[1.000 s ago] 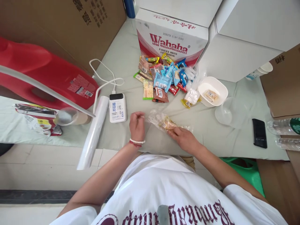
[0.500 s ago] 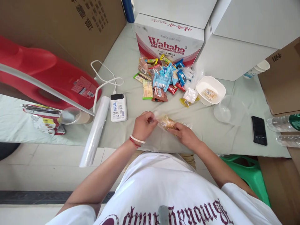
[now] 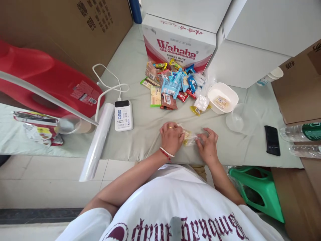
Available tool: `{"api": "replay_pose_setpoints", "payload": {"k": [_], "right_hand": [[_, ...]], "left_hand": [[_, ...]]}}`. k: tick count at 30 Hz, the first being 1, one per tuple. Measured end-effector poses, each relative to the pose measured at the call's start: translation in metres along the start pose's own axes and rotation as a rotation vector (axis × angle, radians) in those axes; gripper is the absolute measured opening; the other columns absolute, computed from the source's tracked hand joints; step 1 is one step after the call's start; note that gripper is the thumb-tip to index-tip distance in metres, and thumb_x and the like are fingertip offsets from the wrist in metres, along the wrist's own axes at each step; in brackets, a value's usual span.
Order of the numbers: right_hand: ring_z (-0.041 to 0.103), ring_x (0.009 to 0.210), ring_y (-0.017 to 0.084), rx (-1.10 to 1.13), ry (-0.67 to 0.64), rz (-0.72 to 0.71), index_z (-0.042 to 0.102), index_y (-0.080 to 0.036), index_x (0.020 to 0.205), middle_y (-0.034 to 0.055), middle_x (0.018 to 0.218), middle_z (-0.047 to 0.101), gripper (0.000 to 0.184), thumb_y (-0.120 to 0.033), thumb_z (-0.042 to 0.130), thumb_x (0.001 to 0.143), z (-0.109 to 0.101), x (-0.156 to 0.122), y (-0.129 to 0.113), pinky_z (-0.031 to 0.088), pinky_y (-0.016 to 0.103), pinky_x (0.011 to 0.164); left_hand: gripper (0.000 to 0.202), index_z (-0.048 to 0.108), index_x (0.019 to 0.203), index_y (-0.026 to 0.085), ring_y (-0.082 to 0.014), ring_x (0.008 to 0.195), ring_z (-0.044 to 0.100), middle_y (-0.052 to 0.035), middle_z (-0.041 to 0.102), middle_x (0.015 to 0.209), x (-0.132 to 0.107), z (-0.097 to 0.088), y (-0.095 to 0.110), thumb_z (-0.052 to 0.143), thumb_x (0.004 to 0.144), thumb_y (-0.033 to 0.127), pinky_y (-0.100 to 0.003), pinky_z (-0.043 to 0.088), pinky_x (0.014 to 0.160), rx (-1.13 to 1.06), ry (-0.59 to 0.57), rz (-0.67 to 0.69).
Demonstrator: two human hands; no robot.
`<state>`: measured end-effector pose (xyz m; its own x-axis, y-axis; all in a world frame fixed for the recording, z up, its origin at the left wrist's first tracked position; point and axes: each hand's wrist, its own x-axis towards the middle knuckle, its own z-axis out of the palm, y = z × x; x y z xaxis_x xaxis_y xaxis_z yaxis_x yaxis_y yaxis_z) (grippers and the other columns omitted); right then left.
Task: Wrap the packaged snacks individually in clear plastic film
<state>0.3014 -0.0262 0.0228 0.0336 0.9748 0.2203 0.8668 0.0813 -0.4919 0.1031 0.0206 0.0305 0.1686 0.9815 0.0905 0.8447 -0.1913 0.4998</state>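
A small yellowish snack packet wrapped in crinkled clear plastic film lies on the cloth close to my body, between my two hands. My left hand is closed over its left end, covering part of it; a ring and a bead bracelet show on that hand and wrist. At the packet's right end, the fingers of my right hand pinch the gathered clear film. Beyond my hands lies a pile of wrapped snacks, and beside it a white bowl with one packet inside.
To the left are a white power bank with a cable, a roll of clear film and a large red jug. On the right, a clear plastic bowl, a black phone and bottles. A Wahaba box stands behind.
Both hands have shifted right. My left hand has turned over the packet's left end, while my right hand has moved from the packet's body to the film at its right end.
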Motion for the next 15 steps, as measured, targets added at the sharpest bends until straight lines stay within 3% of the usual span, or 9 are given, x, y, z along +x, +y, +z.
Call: {"api": "replay_pose_setpoints", "payload": {"k": [2, 5, 7, 9, 12, 15], "right_hand": [[0.06, 0.109, 0.028, 0.112, -0.047, 0.019, 0.072, -0.021, 0.101, 0.0147, 0.119, 0.063, 0.02, -0.032, 0.055, 0.098, -0.008, 0.01, -0.009, 0.052, 0.045, 0.096], [0.065, 0.089, 0.022, 0.227, -0.145, 0.015, 0.069, -0.023, 0.107, 0.0074, 0.097, 0.069, 0.023, -0.028, 0.048, 0.1, -0.006, 0.03, -0.031, 0.054, 0.036, 0.086], [0.065, 0.092, 0.023, 0.237, -0.175, -0.023, 0.068, -0.021, 0.11, 0.0087, 0.099, 0.07, 0.027, -0.024, 0.044, 0.099, 0.005, 0.042, -0.047, 0.053, 0.037, 0.089], [0.064, 0.095, 0.024, 0.255, -0.228, -0.047, 0.069, -0.02, 0.111, 0.0108, 0.1, 0.069, 0.028, -0.023, 0.044, 0.099, 0.017, 0.048, -0.058, 0.053, 0.039, 0.091], [0.062, 0.101, 0.025, 0.373, -0.303, -0.061, 0.066, -0.019, 0.123, 0.012, 0.104, 0.065, 0.033, -0.036, 0.049, 0.101, 0.024, 0.045, -0.063, 0.055, 0.04, 0.092], [0.059, 0.109, 0.027, 0.463, -0.286, -0.099, 0.057, -0.019, 0.14, 0.0146, 0.117, 0.058, 0.051, -0.05, 0.055, 0.099, 0.016, 0.033, -0.056, 0.055, 0.045, 0.097]], "left_hand": [[0.023, 0.073, 0.105, 0.023, -0.0372, 0.132, 0.044, -0.0144, 0.058, 0.129, 0.0, 0.001, 0.0, 0.075, 0.085, 0.033, -0.053, 0.04, 0.105, -0.014, 0.044, -0.029], [0.023, 0.069, 0.109, 0.023, -0.0353, 0.124, 0.051, -0.0148, 0.055, 0.131, 0.001, 0.003, 0.001, 0.071, 0.088, 0.031, -0.05, 0.047, 0.098, -0.015, -0.019, -0.034], [0.018, 0.067, 0.108, 0.022, -0.0315, 0.115, 0.056, -0.0149, 0.056, 0.127, 0.001, 0.003, 0.0, 0.063, 0.09, 0.024, -0.047, 0.05, 0.094, -0.051, -0.033, -0.008], [0.025, 0.064, 0.111, 0.019, -0.0301, 0.115, 0.056, -0.0158, 0.055, 0.124, -0.001, 0.002, -0.002, 0.057, 0.088, 0.014, -0.046, 0.051, 0.096, -0.149, 0.034, 0.057], [0.044, 0.055, 0.12, 0.017, -0.0302, 0.12, 0.054, -0.0164, 0.051, 0.124, -0.008, -0.005, -0.003, 0.058, 0.077, 0.009, -0.048, 0.05, 0.102, -0.362, 0.175, 0.156], [0.061, 0.047, 0.126, 0.018, -0.0305, 0.123, 0.052, -0.0159, 0.048, 0.128, -0.018, -0.016, 0.001, 0.059, 0.067, 0.007, -0.051, 0.049, 0.105, -0.537, 0.214, 0.211]]}}
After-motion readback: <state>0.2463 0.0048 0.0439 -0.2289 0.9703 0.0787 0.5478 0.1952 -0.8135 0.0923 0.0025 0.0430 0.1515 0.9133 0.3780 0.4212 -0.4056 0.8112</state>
